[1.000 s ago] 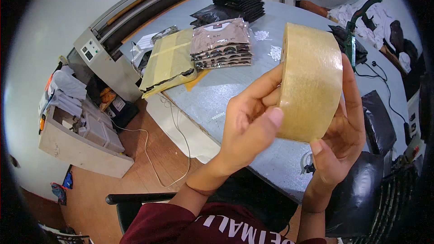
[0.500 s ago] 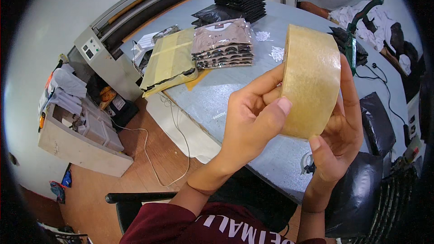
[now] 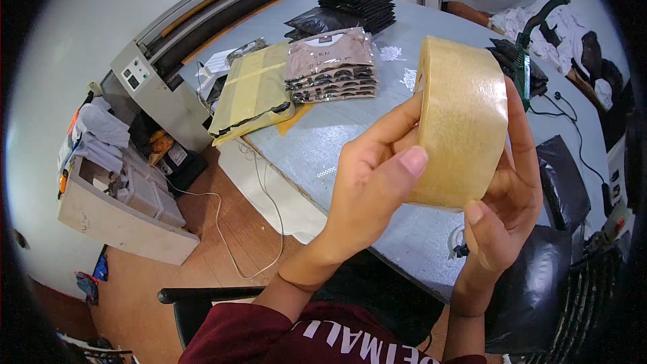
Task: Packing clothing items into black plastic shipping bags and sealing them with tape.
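Grey table (image 3: 303,152) behind | tape roll (image 3: 464,125) upright, rim facing viewer, axis roughly left-right | both hands (image 3: 364,185) clamped around it

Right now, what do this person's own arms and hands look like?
The left hand and the right hand are bare, without gloves. The forearms are uncovered below maroon sleeves; the matching shirt has large white lettering.
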Motion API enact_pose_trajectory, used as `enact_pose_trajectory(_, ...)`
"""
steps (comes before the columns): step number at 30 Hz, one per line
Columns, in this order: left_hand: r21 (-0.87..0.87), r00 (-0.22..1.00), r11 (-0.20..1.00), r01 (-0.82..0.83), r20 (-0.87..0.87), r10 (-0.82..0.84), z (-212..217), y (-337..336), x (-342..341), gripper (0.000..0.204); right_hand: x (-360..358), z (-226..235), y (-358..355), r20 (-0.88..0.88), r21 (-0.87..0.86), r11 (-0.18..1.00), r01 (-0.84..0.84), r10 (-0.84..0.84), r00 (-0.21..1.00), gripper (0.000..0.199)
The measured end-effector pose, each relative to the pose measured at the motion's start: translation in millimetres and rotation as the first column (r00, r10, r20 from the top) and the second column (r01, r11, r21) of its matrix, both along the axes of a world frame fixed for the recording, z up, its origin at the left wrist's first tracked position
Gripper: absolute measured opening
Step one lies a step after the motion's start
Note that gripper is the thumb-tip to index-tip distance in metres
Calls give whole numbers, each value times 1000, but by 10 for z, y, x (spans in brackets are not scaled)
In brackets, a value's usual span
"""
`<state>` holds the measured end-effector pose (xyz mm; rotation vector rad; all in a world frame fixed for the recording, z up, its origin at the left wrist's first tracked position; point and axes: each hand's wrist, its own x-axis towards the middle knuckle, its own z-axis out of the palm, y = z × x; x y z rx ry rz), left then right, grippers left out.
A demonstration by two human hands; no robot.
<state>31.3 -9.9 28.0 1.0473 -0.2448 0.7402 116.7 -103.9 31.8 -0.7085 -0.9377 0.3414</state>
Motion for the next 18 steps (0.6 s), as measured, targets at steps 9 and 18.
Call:
enact_pose_trajectory(9,113,997,992,-57,-44,62,-8,-23,1,52,-8,-27,13,-8,31,1000,-4,5,1000,84)
enact_pose_trajectory(18,70,995,993,-98,41,95,-60,-20,58,49,-71,-36,69,-3,71,995,66,-66,998,83)
